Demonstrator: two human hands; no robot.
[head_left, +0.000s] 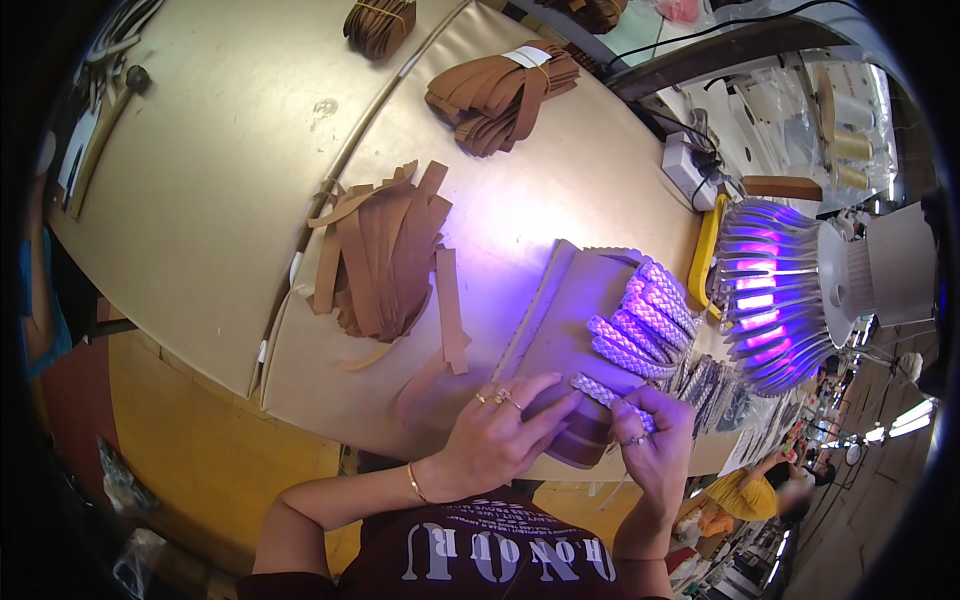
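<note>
Surface (200,200): pale, lamp (775,300) at frame right.
Braided strip (597,390): lower centre-right, long axis upper left to lower right.
Right hand (655,440): nearer, pinched on its lower-right part.
Left hand (505,430): just left of its upper-left end; I can't tell its grip.

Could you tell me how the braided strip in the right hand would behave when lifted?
The braided strip is probably light, since it looks narrow. It likely bends readily, being plaited. Its ridged weave may keep it from slipping in the right hand.

One held braid (596,389), one finned lamp (775,300), perhaps four strap bundles (485,95).
</note>
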